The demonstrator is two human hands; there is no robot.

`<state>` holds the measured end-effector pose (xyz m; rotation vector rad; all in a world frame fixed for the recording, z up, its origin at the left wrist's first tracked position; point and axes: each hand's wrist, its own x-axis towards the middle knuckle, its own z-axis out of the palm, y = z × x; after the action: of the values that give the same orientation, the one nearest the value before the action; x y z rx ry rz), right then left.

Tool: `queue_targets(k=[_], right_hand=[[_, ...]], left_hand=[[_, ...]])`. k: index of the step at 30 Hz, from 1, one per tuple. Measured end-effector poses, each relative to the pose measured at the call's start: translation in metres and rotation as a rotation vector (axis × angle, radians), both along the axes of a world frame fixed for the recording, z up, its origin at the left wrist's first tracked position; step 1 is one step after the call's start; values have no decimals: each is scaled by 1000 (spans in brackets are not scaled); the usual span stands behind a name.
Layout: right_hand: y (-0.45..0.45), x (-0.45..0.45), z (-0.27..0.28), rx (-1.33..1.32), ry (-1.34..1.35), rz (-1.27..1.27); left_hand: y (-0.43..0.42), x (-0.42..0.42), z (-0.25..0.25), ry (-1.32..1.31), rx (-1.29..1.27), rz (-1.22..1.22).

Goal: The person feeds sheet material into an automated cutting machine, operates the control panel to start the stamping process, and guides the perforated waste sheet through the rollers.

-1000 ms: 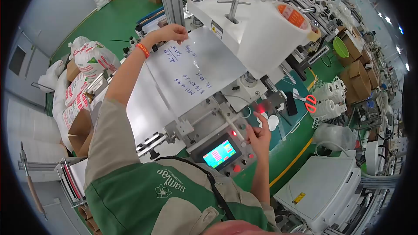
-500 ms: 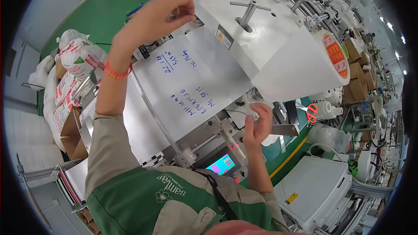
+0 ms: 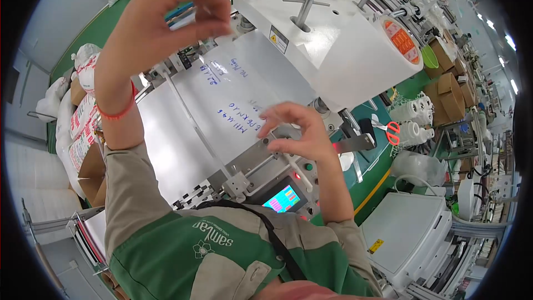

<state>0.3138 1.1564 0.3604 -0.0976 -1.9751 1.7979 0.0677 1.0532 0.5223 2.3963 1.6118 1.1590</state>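
My left hand [image 3: 166, 30] is raised over the far left side of the machine. Its fingers curl toward the thumb, with a faint shiny, clear thing near the fingertips that I cannot make out. Below spreads a white sheet [image 3: 189, 105] with blue handwriting [image 3: 239, 119], and a glossy reflection crosses the upper lines. Over the sheet's right edge is my right hand [image 3: 300, 133], fingers bent and thumb apart, with nothing visible in it. A large white roll [image 3: 361, 61] with an orange-labelled core sits on the machine [image 3: 255, 8] beyond.
A lit touchscreen [image 3: 282, 198] is on the machine's near side. Orange-handled scissors [image 3: 392, 132] lie on a green surface at right. Filled white sacks [image 3: 86, 116] stand at left. A white equipment case [image 3: 405, 233] is at lower right, and cardboard boxes [image 3: 447, 97] stand behind.
My left hand has moved left and nearer the camera. My right hand has moved left and up over the sheet's edge, covering some writing. The view has shifted slightly.
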Motion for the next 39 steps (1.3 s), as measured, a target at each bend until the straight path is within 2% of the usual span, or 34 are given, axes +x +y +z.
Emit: queue_targets(k=[2, 3, 4, 6, 9, 12, 15, 21, 26, 28, 31, 36, 39], right_hand=[[-6, 18, -8, -84, -219, -19], [-10, 24, -16, -252, -258, -35], [-11, 31, -28, -321, -252, -34], [-15, 45, -45, -463, -214, -54], [-17, 60, -60, -166, -350, -231], [-15, 74, -84, -289, -323, -280], [-19, 79, -86, -260, -273, -376], [-18, 84, -118, -405, -393, -481], [-7, 67, -128, -374, -276, -484], [3, 59, -126, -451, -239, -393], [18, 53, -131, -485, -345, -308], [29, 37, -142, -397, -503, -554], [27, 23, -157, -392, -365, -650]], left_hand=[[9, -21, -11, -164, -58, 77], [16, -35, -16, -115, -43, 35], [23, -48, -22, -64, -28, -8], [35, -56, -41, -181, -244, -45], [55, -69, -69, -318, -376, 41], [72, -84, -95, -382, -419, 36], [85, -99, -121, -441, -460, 39], [99, -129, -160, -508, -450, 78], [115, -145, -191, -523, -560, 138], [129, -160, -217, -566, -572, 118], [149, -175, -252, -632, -644, 106], [180, -196, -288, -513, -691, 235], [193, -201, -300, -513, -686, 263]])
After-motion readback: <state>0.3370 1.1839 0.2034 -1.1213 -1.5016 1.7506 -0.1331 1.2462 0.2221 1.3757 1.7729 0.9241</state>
